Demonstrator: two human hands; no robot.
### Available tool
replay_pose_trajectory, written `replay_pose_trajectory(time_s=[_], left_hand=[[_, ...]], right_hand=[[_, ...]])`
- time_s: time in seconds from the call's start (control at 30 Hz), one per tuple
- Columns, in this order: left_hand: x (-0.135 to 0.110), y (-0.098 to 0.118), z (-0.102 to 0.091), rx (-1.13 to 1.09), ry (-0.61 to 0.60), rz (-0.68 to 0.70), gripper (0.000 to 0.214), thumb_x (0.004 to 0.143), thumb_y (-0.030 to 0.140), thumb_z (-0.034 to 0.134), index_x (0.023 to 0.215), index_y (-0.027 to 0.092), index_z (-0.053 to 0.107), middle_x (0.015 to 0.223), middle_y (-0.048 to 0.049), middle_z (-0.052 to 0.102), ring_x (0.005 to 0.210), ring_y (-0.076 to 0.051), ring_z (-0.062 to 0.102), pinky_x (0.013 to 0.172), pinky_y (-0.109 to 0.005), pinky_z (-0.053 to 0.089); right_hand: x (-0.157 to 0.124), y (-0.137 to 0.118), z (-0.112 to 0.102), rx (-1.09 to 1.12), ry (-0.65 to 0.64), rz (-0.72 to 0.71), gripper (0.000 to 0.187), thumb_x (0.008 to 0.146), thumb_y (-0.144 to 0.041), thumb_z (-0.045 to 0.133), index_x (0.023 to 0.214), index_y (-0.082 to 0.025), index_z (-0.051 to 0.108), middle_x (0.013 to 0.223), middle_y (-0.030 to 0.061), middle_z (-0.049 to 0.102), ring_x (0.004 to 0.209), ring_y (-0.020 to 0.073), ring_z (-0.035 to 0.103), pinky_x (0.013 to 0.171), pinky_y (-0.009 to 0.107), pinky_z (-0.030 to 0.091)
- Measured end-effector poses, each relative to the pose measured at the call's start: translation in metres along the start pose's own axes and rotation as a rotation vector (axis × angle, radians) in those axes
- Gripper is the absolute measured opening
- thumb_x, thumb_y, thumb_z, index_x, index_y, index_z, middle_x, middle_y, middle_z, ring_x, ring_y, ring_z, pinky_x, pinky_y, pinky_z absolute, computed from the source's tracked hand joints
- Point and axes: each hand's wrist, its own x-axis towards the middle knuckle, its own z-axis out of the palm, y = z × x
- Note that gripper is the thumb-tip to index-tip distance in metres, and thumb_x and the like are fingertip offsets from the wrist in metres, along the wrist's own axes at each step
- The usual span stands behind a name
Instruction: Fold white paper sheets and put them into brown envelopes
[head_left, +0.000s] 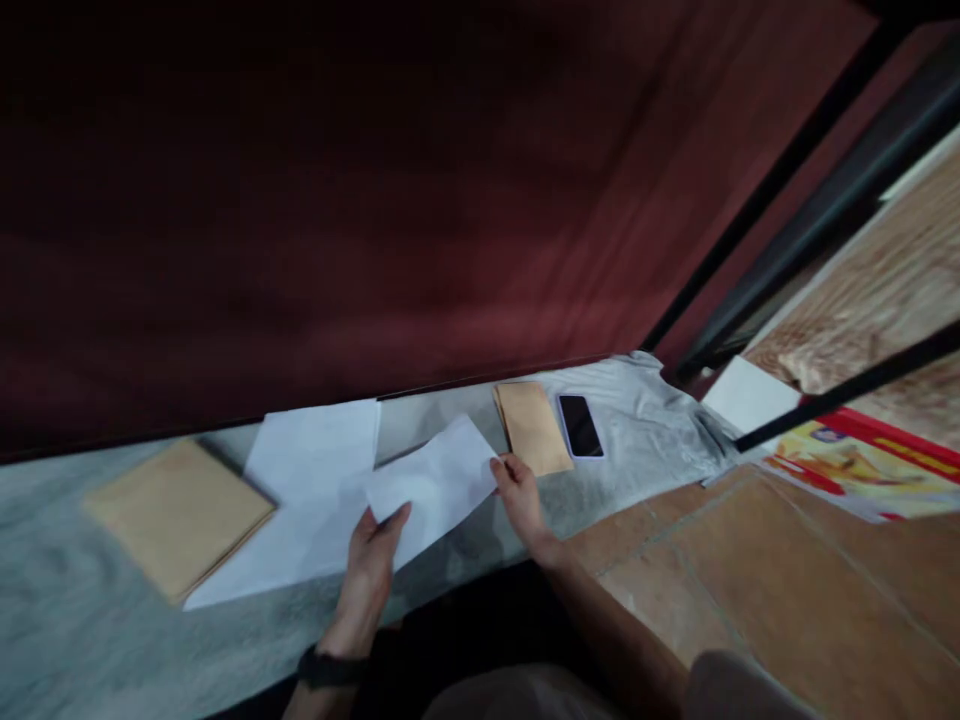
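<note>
A white sheet of paper (439,482) is held up a little above a grey cloth-covered surface (90,620). My left hand (373,565) grips its near lower edge with thumb on top. My right hand (517,495) pinches its right edge. Under and to the left of it lie more white sheets (311,470). A stack of brown envelopes (176,515) lies at the left. A smaller brown envelope (534,428) lies just beyond my right hand, with a dark phone (580,425) beside it on the right.
A dark red curtain or wall (375,200) rises behind the surface. Black bars (810,220) cross the upper right. At the right are a white sheet (750,395), a colourful printed package (855,465) and a tiled brown floor (750,580).
</note>
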Motion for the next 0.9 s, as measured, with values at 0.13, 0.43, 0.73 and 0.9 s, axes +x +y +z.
replay_pose_trajectory(time_s=[0.13,0.43,0.73,0.9], left_hand=[[0.023,-0.002,-0.005,0.162,0.006,0.117,0.047,0.070,0.035,0.077,0.110,0.013,0.066,0.103,-0.0113,0.076,0.095,-0.027,0.073,0.093,-0.044,0.058],[0.043,-0.003,0.003,0.767,-0.049,0.289,0.079,0.084,0.020,0.062,0.157,0.011,0.033,0.120,-0.0151,0.074,0.106,-0.031,0.073,0.092,-0.041,0.057],[-0.001,0.000,0.021,1.233,0.037,0.521,0.058,0.098,0.017,0.038,0.156,0.011,0.038,0.155,-0.0246,0.045,0.145,-0.039,0.042,0.117,-0.061,0.034],[0.003,-0.021,0.056,1.251,-0.199,0.692,0.057,0.103,0.037,0.040,0.155,0.013,0.041,0.165,-0.0176,0.034,0.156,-0.033,0.023,0.125,-0.055,0.023]], right_hand=[[-0.004,0.020,-0.012,-0.224,-0.028,-0.023,0.031,0.093,-0.046,0.049,0.096,-0.020,0.064,0.083,0.0045,0.065,0.075,0.0198,0.062,0.069,0.031,0.053],[-0.006,0.021,0.015,-0.885,-0.221,-0.635,0.048,0.103,-0.024,0.039,0.150,-0.018,0.047,0.163,0.0131,0.037,0.150,0.0275,0.034,0.119,0.049,0.037],[0.003,0.044,0.037,-1.076,-0.309,-0.594,0.054,0.106,-0.035,0.042,0.157,-0.017,0.040,0.168,0.0138,0.028,0.155,0.0289,0.026,0.124,0.052,0.025],[0.005,0.046,0.033,-1.123,-0.362,-0.613,0.059,0.102,-0.021,0.042,0.160,-0.016,0.033,0.168,0.0140,0.024,0.156,0.0276,0.022,0.125,0.050,0.022]])
